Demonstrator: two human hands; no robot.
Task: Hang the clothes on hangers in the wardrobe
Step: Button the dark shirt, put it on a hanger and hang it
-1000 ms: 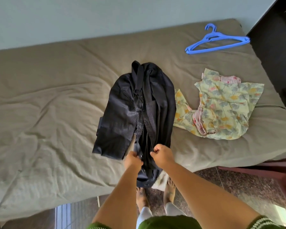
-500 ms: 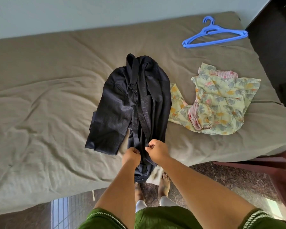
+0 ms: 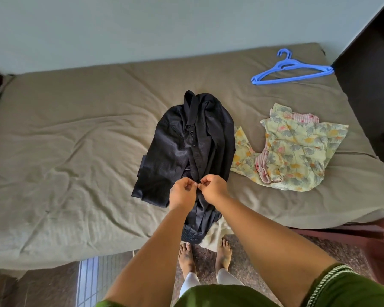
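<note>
A dark navy shirt lies collar-away on the olive bed, its hem hanging over the near edge. My left hand and my right hand meet over the shirt's front placket near the lower buttons, fingertips pinching the fabric edges together. To the right lies a crumpled yellow floral garment with pink striped lining. A blue plastic hanger rests at the bed's far right corner.
A pale wall runs behind the bed. A dark piece of furniture stands at the right. A reddish wooden edge shows at the lower right. My bare feet stand on the speckled floor beside a pale cloth.
Both hands have moved a little up the shirt's front placket and now pinch it together. The view has shifted, showing more wall.
</note>
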